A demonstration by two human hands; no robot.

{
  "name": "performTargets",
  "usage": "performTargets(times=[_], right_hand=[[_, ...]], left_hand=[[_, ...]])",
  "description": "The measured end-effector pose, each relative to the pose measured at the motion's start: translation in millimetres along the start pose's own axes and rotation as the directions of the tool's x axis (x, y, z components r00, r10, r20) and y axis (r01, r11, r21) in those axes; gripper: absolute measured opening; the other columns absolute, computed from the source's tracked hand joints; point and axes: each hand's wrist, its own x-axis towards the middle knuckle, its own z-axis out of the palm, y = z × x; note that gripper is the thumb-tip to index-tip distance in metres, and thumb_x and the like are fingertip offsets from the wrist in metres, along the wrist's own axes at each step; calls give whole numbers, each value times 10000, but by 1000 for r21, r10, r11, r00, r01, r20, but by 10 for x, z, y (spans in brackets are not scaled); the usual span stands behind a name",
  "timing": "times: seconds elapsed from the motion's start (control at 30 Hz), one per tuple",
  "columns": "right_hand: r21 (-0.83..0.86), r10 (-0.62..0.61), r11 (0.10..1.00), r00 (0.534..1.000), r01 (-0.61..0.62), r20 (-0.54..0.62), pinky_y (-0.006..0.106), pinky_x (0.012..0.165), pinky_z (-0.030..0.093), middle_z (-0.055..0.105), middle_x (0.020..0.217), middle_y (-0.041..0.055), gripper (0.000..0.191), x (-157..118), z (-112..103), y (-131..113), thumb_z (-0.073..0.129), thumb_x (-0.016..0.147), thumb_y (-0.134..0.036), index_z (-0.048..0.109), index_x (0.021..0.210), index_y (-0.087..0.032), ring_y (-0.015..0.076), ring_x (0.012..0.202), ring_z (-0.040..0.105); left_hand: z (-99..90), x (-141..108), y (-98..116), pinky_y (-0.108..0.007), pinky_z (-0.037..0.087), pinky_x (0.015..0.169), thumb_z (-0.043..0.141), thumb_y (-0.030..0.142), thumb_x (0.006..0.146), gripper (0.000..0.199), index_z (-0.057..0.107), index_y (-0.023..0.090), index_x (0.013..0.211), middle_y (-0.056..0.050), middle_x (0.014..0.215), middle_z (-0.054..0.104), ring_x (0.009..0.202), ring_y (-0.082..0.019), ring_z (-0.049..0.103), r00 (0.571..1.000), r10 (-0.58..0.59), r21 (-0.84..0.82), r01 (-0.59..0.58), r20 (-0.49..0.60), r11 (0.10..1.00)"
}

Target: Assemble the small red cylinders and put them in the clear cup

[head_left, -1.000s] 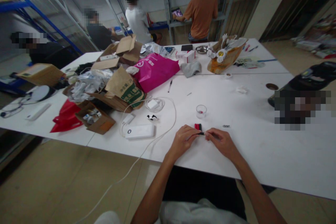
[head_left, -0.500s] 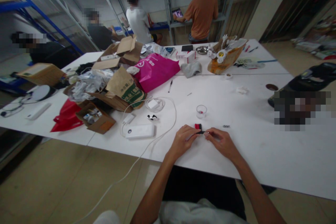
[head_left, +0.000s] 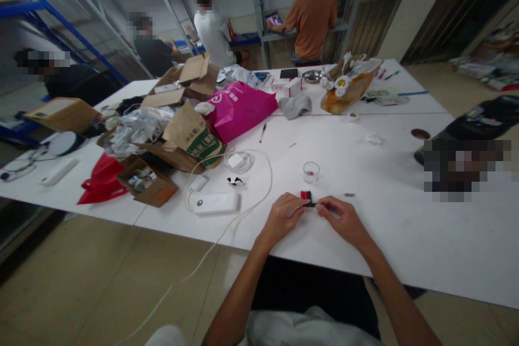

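Note:
Between my two hands, just above the white table [head_left: 389, 216], is a small thin black piece [head_left: 311, 205], its kind too small to make out. The fingertips of my left hand [head_left: 284, 213] pinch its left end. My right hand [head_left: 338, 216] pinches the right end, thumb and fingers closed. Right behind the fingertips lie small red pieces [head_left: 304, 194] and a small black piece [head_left: 309, 195], side by side. A clear round cup [head_left: 311, 172] with something small and red inside stands beyond them. Several tiny dark metallic bits [head_left: 349, 195] lie to the right of my right hand.
A white power bank [head_left: 217, 203] and a looped white cable [head_left: 265, 167] lie left of my hands. Farther left are a small cardboard box [head_left: 156, 189] and a pink bag [head_left: 243, 111]. A pen [head_left: 263, 133] lies mid-table. A dark bag [head_left: 466, 124] is at right. Several people sit beyond.
Both hands stay in nearly the same place, still pinching the black piece, which has turned slightly. Nothing else on the table has visibly moved.

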Motion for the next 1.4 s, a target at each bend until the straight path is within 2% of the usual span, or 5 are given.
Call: performTargets(times=[0.1, 0.33, 0.5, 0.97, 1.4], right_hand=[[0, -10, 1000, 999, 10, -32, 364, 831, 572, 782, 970, 49, 263, -8, 6, 37, 718, 1012, -485, 764, 1115, -247, 237, 883, 715], [17, 4, 1000, 999, -4, 38, 356, 808, 563, 755, 855, 40, 307, 10, -9, -6, 658, 1054, -496, 758, 913, -242, 224, 823, 697], [2, -7, 1000, 1000, 7, -20, 363, 802, 576, 766, 909, 47, 282, 4, 0, 26, 702, 1019, -516, 772, 1036, -243, 234, 844, 706], [8, -30, 1000, 999, 30, 35, 345, 788, 556, 726, 814, 41, 358, 19, -24, 13, 612, 1069, -534, 723, 888, -246, 227, 802, 686], [84, 7, 996, 999, -2, -54, 371, 792, 593, 746, 852, 50, 312, -3, 22, 124, 693, 1027, -544, 736, 1044, -236, 231, 789, 722]], left_hand=[[3, -1, 2, -407, 613, 948, 684, 281, 1072, 222, 794, 237, 1259, -67, 1089, 833, 1020, -228, 740, 1000, -11, -1, 11, -7, 1000], [-9, -1, 34, -410, 609, 950, 683, 287, 1073, 218, 795, 234, 1252, -69, 1087, 830, 1025, -227, 737, 1000, -29, -4, 29, -5, 1000], [-2, 0, 36, -410, 610, 947, 679, 311, 1077, 218, 797, 231, 1242, -75, 1098, 834, 1030, -232, 743, 999, -41, -4, 41, -11, 999], [3, -15, 13, -397, 608, 943, 703, 346, 1066, 233, 803, 240, 1248, -71, 1088, 832, 1019, -227, 745, 998, -61, 4, 61, -8, 998], [-5, -6, 16, -386, 617, 949, 704, 334, 1067, 216, 806, 235, 1229, -76, 1099, 826, 1010, -223, 755, 994, -96, -8, 96, -49, 995]])
